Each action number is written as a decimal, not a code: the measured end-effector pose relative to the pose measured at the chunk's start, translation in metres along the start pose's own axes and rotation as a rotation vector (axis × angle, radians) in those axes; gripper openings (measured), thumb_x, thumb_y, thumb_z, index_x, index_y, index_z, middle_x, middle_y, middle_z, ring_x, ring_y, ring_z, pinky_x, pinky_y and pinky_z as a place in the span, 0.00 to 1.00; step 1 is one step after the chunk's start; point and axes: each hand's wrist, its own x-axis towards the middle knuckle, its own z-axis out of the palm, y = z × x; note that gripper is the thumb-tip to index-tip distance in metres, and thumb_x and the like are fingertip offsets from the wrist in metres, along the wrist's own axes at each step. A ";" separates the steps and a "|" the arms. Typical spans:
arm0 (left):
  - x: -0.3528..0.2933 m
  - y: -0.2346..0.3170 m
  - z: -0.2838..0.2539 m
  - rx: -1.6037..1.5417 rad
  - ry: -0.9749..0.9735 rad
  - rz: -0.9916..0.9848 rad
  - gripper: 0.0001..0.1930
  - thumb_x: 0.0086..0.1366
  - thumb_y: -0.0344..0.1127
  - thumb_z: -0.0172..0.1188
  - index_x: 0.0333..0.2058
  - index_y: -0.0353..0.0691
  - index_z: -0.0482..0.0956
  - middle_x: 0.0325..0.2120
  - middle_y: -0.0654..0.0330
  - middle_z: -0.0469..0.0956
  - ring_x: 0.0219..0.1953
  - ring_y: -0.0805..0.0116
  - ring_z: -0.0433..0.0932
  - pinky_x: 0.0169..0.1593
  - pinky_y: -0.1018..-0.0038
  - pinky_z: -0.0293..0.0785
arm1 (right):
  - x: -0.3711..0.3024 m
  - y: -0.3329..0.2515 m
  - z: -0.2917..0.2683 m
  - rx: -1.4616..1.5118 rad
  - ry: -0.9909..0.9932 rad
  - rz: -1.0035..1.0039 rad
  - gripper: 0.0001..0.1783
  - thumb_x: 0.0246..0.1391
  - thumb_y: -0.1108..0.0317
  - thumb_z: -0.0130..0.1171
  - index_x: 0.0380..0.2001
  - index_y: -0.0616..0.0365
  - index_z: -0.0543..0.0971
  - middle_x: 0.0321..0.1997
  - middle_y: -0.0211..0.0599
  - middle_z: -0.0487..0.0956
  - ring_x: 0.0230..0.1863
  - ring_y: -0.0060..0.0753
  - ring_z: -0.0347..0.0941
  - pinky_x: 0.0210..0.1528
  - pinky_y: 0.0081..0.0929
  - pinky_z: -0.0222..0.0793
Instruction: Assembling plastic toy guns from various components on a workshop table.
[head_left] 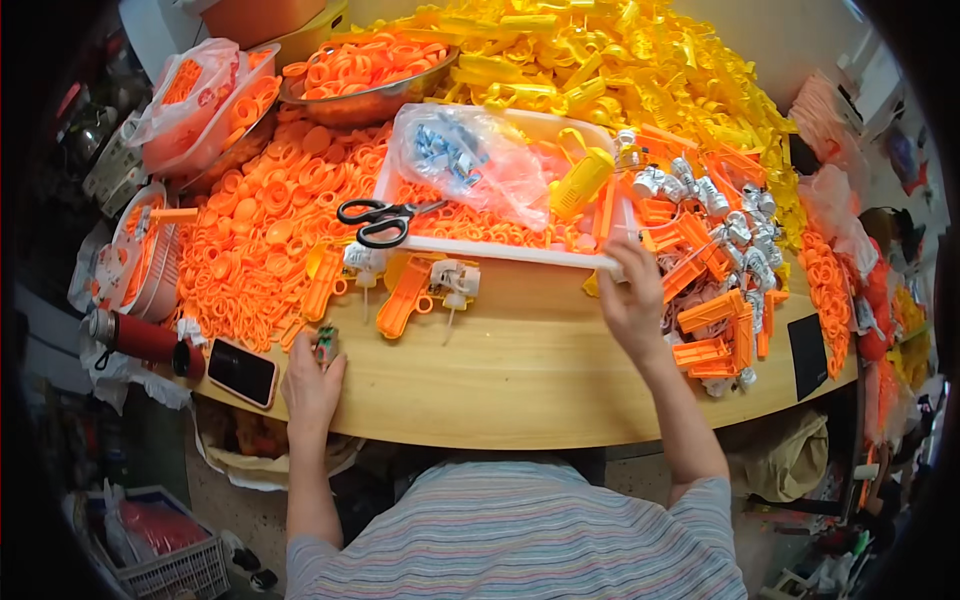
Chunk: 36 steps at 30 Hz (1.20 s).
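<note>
At the lower left of the frame, the left hand point(313, 390) rests at the counter point(520, 380), its fingers drawn narrowly together around a small green piece point(326, 346) that pokes out at their tips; its exact kind is too small to tell. Right of centre, the right hand point(636, 300) reaches in with its fingers bent and slightly parted at the near right corner of the white tray point(500, 249); whether they grip anything there cannot be told. Just above and right of the left hand lie two orange housings, the nearer one point(404, 300) with a white mechanism point(457, 283) beside it. Black-handled scissors point(407, 211) lie across the tray's left edge, next to a clear bag point(445, 150) of blue bits, and a yellow shell point(583, 183) leans inside the tray toward its right end. Beside the right hand, orange parts and white-and-silver cylinders point(710, 195) are heaped; the dark marks on the cylinders are too small to read as writing. A dark-screened phone point(242, 373) and a red flask point(143, 337) sit at the left, below a spread of orange rings point(250, 240); yellow parts point(640, 60) are piled at the top.
</note>
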 end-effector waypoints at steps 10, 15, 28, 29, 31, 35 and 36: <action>0.007 -0.010 0.011 0.018 0.169 0.001 0.21 0.54 0.35 0.64 0.42 0.32 0.67 0.36 0.46 0.73 0.39 0.46 0.73 0.43 0.60 0.70 | 0.148 0.063 0.021 -1.036 -0.158 0.055 0.33 0.48 0.46 0.62 0.48 0.64 0.74 0.60 0.48 0.66 0.66 0.50 0.53 0.65 0.54 0.48; 0.006 -0.013 0.010 0.028 0.213 0.002 0.19 0.55 0.34 0.64 0.42 0.33 0.68 0.39 0.48 0.71 0.43 0.48 0.72 0.47 0.61 0.68 | 0.158 0.073 0.037 -0.982 -0.242 0.212 0.38 0.46 0.42 0.62 0.51 0.62 0.73 0.64 0.48 0.62 0.68 0.50 0.50 0.67 0.57 0.44; 0.000 -0.013 0.016 0.103 0.281 0.044 0.19 0.54 0.31 0.63 0.44 0.34 0.70 0.39 0.50 0.71 0.44 0.49 0.69 0.49 0.60 0.66 | 0.222 0.110 0.063 -0.877 -0.084 0.072 0.27 0.47 0.46 0.62 0.38 0.60 0.78 0.46 0.43 0.75 0.53 0.45 0.65 0.55 0.47 0.61; 0.001 -0.012 0.016 0.106 0.279 0.039 0.19 0.54 0.31 0.63 0.44 0.34 0.70 0.39 0.50 0.71 0.44 0.49 0.69 0.49 0.60 0.66 | 0.227 0.112 0.068 -0.874 -0.089 0.071 0.27 0.47 0.46 0.62 0.38 0.60 0.78 0.46 0.43 0.75 0.53 0.45 0.65 0.55 0.47 0.61; 0.002 -0.011 0.017 0.097 0.291 0.028 0.18 0.55 0.31 0.63 0.44 0.34 0.70 0.38 0.50 0.70 0.44 0.49 0.69 0.48 0.60 0.65 | 0.236 0.107 0.078 -0.886 -0.110 0.085 0.28 0.48 0.46 0.61 0.40 0.60 0.77 0.46 0.44 0.75 0.53 0.46 0.67 0.54 0.47 0.62; 0.003 -0.012 0.021 0.103 0.291 0.027 0.18 0.55 0.30 0.62 0.44 0.33 0.70 0.37 0.50 0.70 0.44 0.49 0.69 0.47 0.60 0.65 | 0.250 0.107 0.090 -0.862 -0.099 0.200 0.31 0.48 0.47 0.61 0.48 0.60 0.73 0.46 0.46 0.74 0.53 0.48 0.68 0.53 0.48 0.63; 0.003 -0.013 0.022 0.111 0.308 0.030 0.18 0.55 0.30 0.62 0.44 0.33 0.69 0.37 0.50 0.70 0.44 0.49 0.69 0.47 0.59 0.65 | 0.253 0.109 0.094 -0.853 -0.070 0.219 0.33 0.49 0.46 0.60 0.53 0.56 0.70 0.47 0.48 0.75 0.55 0.50 0.67 0.54 0.48 0.63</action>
